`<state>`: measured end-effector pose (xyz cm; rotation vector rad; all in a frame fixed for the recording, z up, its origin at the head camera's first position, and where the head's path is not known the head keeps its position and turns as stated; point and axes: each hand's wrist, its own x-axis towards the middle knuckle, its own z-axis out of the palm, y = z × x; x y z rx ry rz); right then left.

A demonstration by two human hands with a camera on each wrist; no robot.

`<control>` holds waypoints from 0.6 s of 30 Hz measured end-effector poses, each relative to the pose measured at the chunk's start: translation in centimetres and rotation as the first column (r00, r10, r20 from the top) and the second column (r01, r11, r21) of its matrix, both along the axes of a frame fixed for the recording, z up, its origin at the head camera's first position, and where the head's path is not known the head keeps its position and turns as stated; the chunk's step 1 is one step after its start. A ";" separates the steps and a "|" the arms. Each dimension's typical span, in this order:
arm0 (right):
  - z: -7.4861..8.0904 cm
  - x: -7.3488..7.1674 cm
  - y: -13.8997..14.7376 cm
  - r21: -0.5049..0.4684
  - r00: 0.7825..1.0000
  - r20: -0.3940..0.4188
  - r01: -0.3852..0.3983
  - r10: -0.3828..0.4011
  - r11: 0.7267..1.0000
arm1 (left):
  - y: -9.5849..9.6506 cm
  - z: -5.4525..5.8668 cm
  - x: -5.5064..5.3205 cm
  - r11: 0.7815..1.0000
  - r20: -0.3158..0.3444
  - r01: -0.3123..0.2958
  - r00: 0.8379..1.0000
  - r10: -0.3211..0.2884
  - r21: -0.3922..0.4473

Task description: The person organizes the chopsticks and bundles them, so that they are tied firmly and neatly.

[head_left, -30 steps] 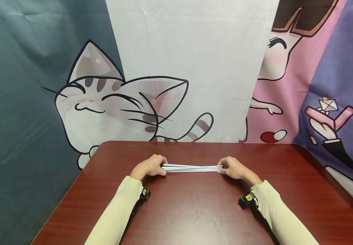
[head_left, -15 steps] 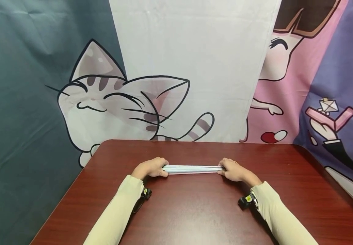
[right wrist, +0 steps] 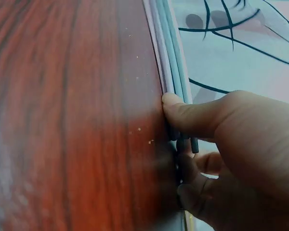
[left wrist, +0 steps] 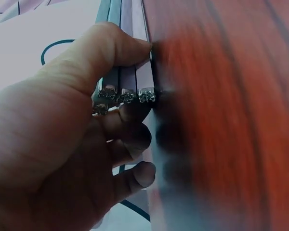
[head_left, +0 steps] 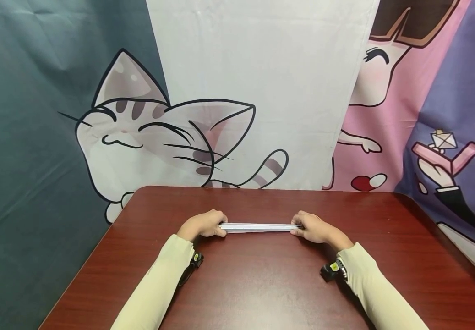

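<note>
A bundle of several long, thin sticks (head_left: 259,228) in pale white, blue-green and pink-lilac lies level between the two hands, just at the tabletop. My left hand (head_left: 203,225) pinches its left end, the thumb on the near side and the fingers beyond. In the left wrist view, the stick ends (left wrist: 127,96) look rough and shiny beneath the thumb. The right end is pinched by my right hand (head_left: 315,228). The right wrist view shows the thumb (right wrist: 188,113) pressing the pale sticks (right wrist: 164,53), whose darker tips poke past it. What the sticks are cannot be told.
A reddish-brown wooden table (head_left: 258,284) extends under both arms, with rounded far corners. Behind it hangs a cartoon-printed cloth (head_left: 229,55). Dark wrist-worn cameras sit at the left cuff (head_left: 196,260) and right cuff (head_left: 331,271).
The sticks, crossed and loosely spread a second ago, now lie straighter in a narrower bundle. Both hands keep their hold and have shifted only slightly.
</note>
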<state>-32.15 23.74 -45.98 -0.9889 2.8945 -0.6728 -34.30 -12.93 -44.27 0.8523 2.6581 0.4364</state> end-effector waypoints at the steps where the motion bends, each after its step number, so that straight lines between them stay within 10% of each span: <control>1: 0.0 0.0 -0.1 0.018 1.000 0.000 -0.005 0.005 1.000 | 0.0 0.0 0.0 1.000 0.002 0.003 1.000 -0.003 -0.002; 9: 0.2 0.4 -0.5 0.157 0.997 -0.050 -0.043 0.052 0.987 | 0.1 0.1 0.2 0.999 0.006 0.046 0.999 -0.046 -0.027; 18: 0.8 0.2 -0.4 0.088 0.997 -0.017 -0.073 0.075 0.993 | -0.3 0.6 0.4 0.998 -0.029 0.063 0.998 -0.063 0.015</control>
